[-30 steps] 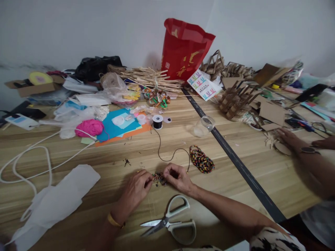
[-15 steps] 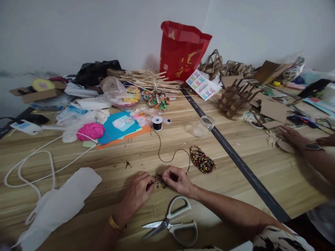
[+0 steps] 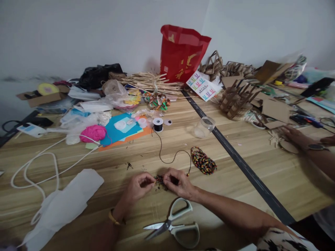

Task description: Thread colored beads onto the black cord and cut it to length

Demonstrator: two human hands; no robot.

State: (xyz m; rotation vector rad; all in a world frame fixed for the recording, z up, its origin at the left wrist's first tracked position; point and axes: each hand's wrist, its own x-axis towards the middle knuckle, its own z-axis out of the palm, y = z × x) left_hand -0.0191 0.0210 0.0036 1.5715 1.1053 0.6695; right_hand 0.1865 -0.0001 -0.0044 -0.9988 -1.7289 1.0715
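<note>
My left hand (image 3: pixel 138 186) and right hand (image 3: pixel 180 183) meet close to the near edge of the table (image 3: pixel 261 167). Each grip is pinched tight on a small cluster of dark beads (image 3: pixel 159 181), which sits on the wood between my fingertips. A black cord (image 3: pixel 167 161) runs from my right hand toward the far edge, up to a spool (image 3: pixel 157 124). A beaded piece (image 3: pixel 203 163) lies just right of my right hand. Scissors (image 3: pixel 175 225) lie by the near edge, under my right wrist.

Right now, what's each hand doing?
Left hand: closed, pinching the bead cluster.
Right hand: closed, pinching the same bead cluster.
</note>
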